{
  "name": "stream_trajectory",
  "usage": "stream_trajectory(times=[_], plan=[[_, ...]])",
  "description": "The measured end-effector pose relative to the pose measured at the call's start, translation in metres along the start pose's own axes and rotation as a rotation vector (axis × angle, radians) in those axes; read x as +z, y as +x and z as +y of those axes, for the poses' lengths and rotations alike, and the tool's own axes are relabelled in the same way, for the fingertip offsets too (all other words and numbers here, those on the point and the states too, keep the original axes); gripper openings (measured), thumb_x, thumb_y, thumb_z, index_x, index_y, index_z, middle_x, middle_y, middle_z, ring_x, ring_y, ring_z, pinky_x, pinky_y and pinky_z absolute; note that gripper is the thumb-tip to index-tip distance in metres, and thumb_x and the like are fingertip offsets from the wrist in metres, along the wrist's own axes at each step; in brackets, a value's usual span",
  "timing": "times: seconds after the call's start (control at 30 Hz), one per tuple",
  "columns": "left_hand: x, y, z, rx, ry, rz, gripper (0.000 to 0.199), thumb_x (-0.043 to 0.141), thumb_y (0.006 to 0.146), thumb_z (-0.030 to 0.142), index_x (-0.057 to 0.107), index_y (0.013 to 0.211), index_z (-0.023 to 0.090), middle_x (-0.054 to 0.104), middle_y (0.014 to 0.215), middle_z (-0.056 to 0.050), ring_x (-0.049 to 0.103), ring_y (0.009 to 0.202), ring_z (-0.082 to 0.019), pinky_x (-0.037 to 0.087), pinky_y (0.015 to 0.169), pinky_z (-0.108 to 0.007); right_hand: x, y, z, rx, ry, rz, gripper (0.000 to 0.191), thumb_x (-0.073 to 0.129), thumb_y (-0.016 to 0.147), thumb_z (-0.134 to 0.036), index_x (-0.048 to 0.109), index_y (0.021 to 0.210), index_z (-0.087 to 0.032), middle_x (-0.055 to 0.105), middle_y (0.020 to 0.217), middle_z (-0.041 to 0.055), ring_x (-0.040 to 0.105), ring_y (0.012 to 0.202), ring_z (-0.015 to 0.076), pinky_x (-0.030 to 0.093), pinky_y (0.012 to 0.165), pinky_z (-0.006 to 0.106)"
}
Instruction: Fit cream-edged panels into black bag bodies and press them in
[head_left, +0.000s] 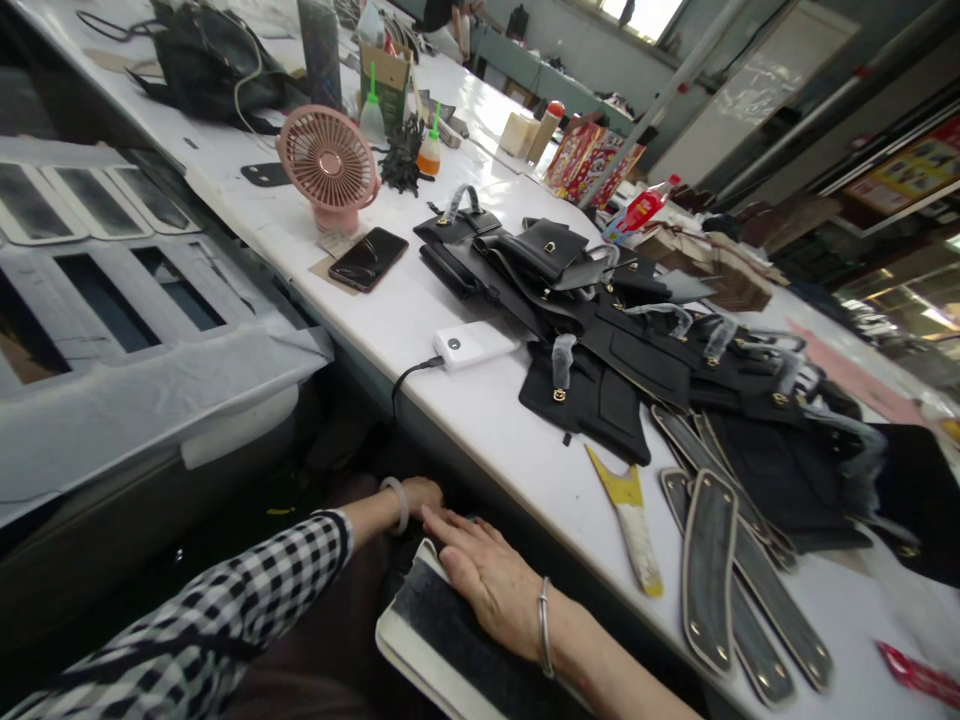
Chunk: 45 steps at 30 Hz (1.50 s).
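Below the table edge, over my lap, is a dark panel [457, 640] with a pale, worn-looking edge. My right hand [487, 575] lies over its top, palm down, with the fingers stretched out toward my left hand. The far ends of those fingers are partly out of sight. Just beyond, my left hand [421, 496] reaches down beside the table. Its fingers are hidden in the dark, so what it touches cannot be made out.
The white table [517, 470] holds black bag pieces [585, 390], grey straps [709, 570], a yellow-and-white tool [626, 515], a white power bank [476, 344], a phone [368, 259] and a pink fan [328, 165]. Left stands a rack with framed panels [97, 290].
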<state>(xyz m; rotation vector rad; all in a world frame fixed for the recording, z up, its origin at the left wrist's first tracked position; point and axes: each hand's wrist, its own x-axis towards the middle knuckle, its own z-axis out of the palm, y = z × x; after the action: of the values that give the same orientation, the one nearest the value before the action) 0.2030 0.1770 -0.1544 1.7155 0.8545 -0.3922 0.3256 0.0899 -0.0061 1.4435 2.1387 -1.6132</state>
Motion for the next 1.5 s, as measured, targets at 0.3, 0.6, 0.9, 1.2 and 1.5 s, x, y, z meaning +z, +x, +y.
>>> stream_trajectory(times=[0.3,0.6,0.9,1.2,1.5], plan=[[-0.051,-0.082,0.062,0.145,-0.074,-0.209,0.053,0.054,0.080,0.064,0.076,0.088,0.016,0.074,0.081,-0.004,0.063,0.070,-0.017,0.049,0.061,-0.024,0.006,-0.057,0.035,0.038,0.029,0.028,0.055,0.017,0.099,-0.049,0.017,0.150,-0.028,0.035,0.150,0.0057,0.033,0.138,0.0259,0.019,0.114,0.053],[-0.056,-0.100,0.084,0.146,0.049,-0.256,0.032,0.068,0.069,0.042,0.079,0.090,0.020,0.073,0.073,0.000,0.059,0.064,-0.017,0.045,0.055,-0.021,0.004,-0.128,0.072,0.126,0.266,0.018,0.059,0.026,0.095,-0.060,0.031,0.146,-0.031,0.039,0.148,0.0010,0.038,0.135,0.0239,0.029,0.112,0.040],[-0.059,-0.105,0.098,0.168,0.157,-0.312,0.019,0.059,0.076,0.030,0.075,0.073,0.020,0.045,0.052,0.006,0.040,0.050,-0.010,0.032,0.049,-0.020,-0.002,-0.137,0.084,0.174,0.305,0.000,0.051,0.033,0.096,-0.053,0.039,0.142,-0.031,0.052,0.139,0.0016,0.050,0.125,0.0250,0.039,0.104,0.037],[-0.048,-0.097,0.111,0.144,0.350,-0.177,0.037,0.063,0.076,0.043,0.070,0.111,0.032,0.073,0.096,0.002,0.066,0.087,-0.022,0.046,0.071,-0.023,0.010,-0.105,0.069,0.140,0.342,0.152,0.045,0.041,0.094,-0.050,0.044,0.138,-0.038,0.059,0.131,-0.0001,0.057,0.116,0.0275,0.042,0.098,0.041],[0.012,-0.119,0.145,0.467,0.316,-0.006,0.025,0.069,0.077,0.038,0.063,0.098,0.026,0.051,0.140,-0.003,0.050,0.125,-0.024,0.040,0.101,-0.032,0.073,-0.114,0.101,0.257,0.907,0.894,0.088,0.008,0.087,-0.075,0.037,0.144,-0.015,0.053,0.137,0.0136,0.053,0.122,0.0257,0.042,0.100,0.043]])
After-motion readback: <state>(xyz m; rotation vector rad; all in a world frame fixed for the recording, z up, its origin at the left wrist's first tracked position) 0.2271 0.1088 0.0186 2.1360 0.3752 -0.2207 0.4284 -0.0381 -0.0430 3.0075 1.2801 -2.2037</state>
